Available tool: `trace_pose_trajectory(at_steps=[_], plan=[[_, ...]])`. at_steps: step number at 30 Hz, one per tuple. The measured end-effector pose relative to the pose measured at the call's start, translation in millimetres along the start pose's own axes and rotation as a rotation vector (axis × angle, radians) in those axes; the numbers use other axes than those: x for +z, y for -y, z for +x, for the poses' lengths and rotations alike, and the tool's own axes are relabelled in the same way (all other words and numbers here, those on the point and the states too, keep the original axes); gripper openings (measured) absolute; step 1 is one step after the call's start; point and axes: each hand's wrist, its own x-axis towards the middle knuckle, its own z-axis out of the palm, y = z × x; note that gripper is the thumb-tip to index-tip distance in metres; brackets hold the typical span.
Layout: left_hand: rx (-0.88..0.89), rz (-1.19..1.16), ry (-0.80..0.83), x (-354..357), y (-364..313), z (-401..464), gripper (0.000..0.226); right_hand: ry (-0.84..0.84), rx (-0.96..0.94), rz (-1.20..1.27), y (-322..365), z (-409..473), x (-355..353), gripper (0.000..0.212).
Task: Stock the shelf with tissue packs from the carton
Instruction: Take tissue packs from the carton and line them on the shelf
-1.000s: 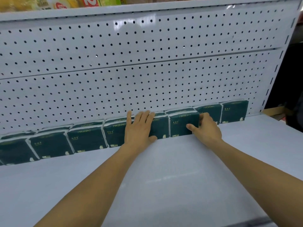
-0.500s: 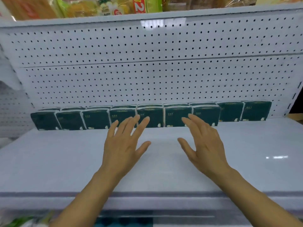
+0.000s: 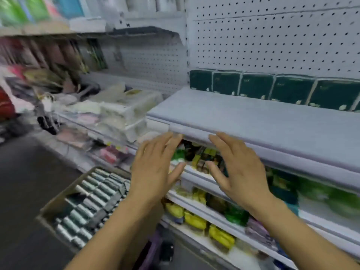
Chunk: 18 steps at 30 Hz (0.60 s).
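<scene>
Fingers (image 3: 167, 141) of both hands spread, empty; tissue packs (image 3: 255, 85) well beyond on shelf (image 3: 253, 117).

Left hand (image 3: 155, 168), right hand (image 3: 239, 172) empty, fingers straight, before shelf (image 3: 253, 121); tissue packs (image 3: 255, 85) along pegboard; carton (image 3: 81, 203) below-left.

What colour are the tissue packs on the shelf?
Dark green tissue packs, clearest in the head view.

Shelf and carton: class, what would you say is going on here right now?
A person is stocking tissue packs, which stand in a row at the back of the shelf. Both the left hand and the right hand are open and hold nothing, in front of the shelf edge. The carton on the floor to the left holds more packs.
</scene>
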Motion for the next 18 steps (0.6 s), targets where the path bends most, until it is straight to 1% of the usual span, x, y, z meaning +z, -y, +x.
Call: trace_pose_trajectory(at_steps=[4,9,12,15,18], plan=[[-0.159,0.119,0.176,-18,78,-70,0.063,0.17,-0.083,0.036,83,7,62,0.054],[-0.348,0.145,0.329,-23,157,-149,0.058,0.312,-0.145,0.128,156,5,136,0.052],[-0.465,0.096,0.46,-15,193,-191,0.056,0.421,-0.157,0.172,177,-2,176,0.05],[-0.588,0.011,0.599,4,218,-229,0.057,0.549,-0.172,0.182,184,-11,214,0.047],[-0.669,-0.054,0.725,31,236,-258,0.06,0.75,-0.158,0.181,189,-16,250,0.048]])
